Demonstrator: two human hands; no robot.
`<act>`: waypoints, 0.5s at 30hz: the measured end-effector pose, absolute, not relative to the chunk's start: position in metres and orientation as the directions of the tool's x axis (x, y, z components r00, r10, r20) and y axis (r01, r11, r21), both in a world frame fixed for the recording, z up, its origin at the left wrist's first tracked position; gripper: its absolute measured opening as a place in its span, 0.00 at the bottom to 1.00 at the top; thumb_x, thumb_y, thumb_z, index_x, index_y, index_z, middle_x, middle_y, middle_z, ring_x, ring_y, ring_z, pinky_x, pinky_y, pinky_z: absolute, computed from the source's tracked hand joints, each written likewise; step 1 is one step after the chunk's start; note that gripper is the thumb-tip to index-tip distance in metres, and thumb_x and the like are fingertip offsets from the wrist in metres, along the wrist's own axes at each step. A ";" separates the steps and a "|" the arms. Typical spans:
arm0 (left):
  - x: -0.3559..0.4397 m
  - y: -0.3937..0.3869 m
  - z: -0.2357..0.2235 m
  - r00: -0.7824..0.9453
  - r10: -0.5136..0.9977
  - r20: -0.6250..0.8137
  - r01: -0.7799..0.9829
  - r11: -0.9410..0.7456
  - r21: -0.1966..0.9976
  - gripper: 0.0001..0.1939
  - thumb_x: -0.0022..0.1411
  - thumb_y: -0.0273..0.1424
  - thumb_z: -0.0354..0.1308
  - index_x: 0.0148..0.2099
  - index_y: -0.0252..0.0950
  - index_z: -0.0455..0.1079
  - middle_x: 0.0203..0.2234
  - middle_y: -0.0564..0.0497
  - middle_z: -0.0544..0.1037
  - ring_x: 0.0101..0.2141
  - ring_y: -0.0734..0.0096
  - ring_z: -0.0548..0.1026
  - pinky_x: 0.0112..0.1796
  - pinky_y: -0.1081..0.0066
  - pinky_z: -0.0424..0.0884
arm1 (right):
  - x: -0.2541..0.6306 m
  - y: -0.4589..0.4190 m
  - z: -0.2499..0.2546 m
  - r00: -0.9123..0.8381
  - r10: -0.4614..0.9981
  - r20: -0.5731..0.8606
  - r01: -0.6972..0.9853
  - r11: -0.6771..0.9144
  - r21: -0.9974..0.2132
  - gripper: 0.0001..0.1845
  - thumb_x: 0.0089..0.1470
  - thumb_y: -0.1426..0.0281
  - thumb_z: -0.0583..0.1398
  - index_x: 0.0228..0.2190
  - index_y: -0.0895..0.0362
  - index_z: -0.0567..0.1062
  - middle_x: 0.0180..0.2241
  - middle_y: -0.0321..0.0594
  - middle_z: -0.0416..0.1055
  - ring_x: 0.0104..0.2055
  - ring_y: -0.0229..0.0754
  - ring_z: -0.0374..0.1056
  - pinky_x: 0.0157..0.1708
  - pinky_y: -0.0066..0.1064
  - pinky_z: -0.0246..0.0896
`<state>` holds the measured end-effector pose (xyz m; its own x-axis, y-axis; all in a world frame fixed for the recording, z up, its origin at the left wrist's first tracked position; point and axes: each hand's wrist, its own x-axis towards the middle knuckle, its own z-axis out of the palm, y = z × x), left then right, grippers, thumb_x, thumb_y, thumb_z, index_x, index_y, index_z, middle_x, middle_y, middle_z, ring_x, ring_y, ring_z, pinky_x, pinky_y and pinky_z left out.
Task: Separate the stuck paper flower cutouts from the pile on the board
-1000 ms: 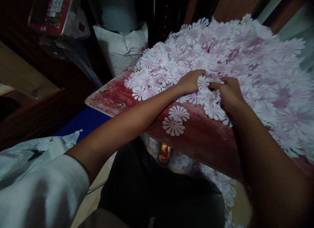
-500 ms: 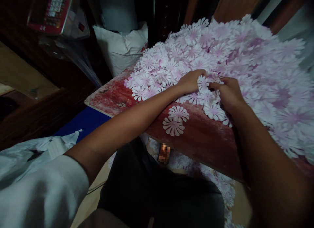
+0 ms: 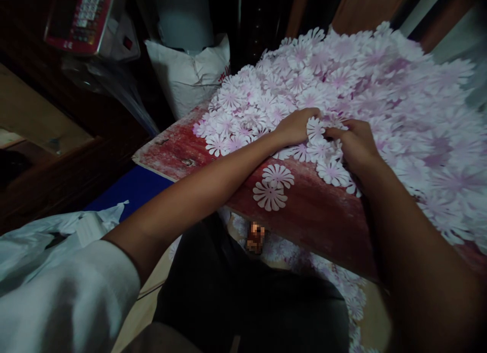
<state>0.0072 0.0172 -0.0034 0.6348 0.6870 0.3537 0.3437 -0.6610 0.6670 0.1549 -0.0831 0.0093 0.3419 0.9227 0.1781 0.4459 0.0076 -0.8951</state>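
A big heap of white artificial-flower petal pieces (image 3: 342, 79), tinted purple at their centres, covers much of a worn red board (image 3: 312, 201). At the heap's near side my left hand (image 3: 297, 127) is closed, its fingers curled at a scalloped petal piece (image 3: 315, 130). Just to the right, my right hand (image 3: 359, 142) has thumb and forefinger pinched together on petal pieces beside the same spot. Both sets of fingertips are partly hidden among the flowers. Two loose petal pieces (image 3: 272, 188) lie overlapping on the board near its front edge.
Behind the board's left corner stands a white sack (image 3: 190, 71). A red scale with a keypad (image 3: 81, 21) is at upper left. Plastic bags (image 3: 61, 236) lie by my left arm. More petal pieces (image 3: 335, 282) are on the floor beneath the board.
The view has shifted very slightly. Both hands stay in the same place at the heap, with no visible change in their grip.
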 end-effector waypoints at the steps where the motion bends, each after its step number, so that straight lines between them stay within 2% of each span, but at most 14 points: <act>1: 0.007 0.017 -0.003 0.634 0.690 0.350 0.351 -0.659 0.665 0.10 0.68 0.38 0.61 0.46 0.38 0.74 0.51 0.43 0.84 0.53 0.52 0.79 0.57 0.59 0.73 | 0.154 -0.084 0.010 0.345 0.922 0.177 0.441 0.007 -0.897 0.10 0.44 0.62 0.70 0.25 0.52 0.75 0.29 0.39 0.71 0.32 0.46 0.66 0.33 0.37 0.58; 10: 0.003 0.011 0.000 0.635 0.689 0.350 0.337 -0.655 0.676 0.10 0.68 0.39 0.61 0.45 0.38 0.74 0.49 0.43 0.84 0.53 0.52 0.79 0.57 0.59 0.73 | 0.149 -0.086 0.015 0.360 0.921 0.150 0.412 -0.012 -0.911 0.05 0.44 0.68 0.67 0.25 0.53 0.76 0.27 0.38 0.71 0.31 0.44 0.64 0.33 0.37 0.58; 15: 0.003 0.013 -0.002 0.630 0.692 0.354 0.333 -0.652 0.681 0.09 0.67 0.38 0.63 0.44 0.39 0.72 0.48 0.45 0.85 0.53 0.54 0.79 0.58 0.60 0.73 | 0.150 -0.087 0.017 0.371 0.920 0.128 0.391 -0.030 -0.920 0.07 0.42 0.70 0.66 0.28 0.57 0.77 0.26 0.38 0.72 0.30 0.42 0.65 0.34 0.37 0.58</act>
<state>0.0033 0.0126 -0.0015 0.6295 0.6915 0.3542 0.3327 -0.6520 0.6814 0.1498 -0.0867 0.0171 0.3712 0.9197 0.1277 0.3915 -0.0303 -0.9197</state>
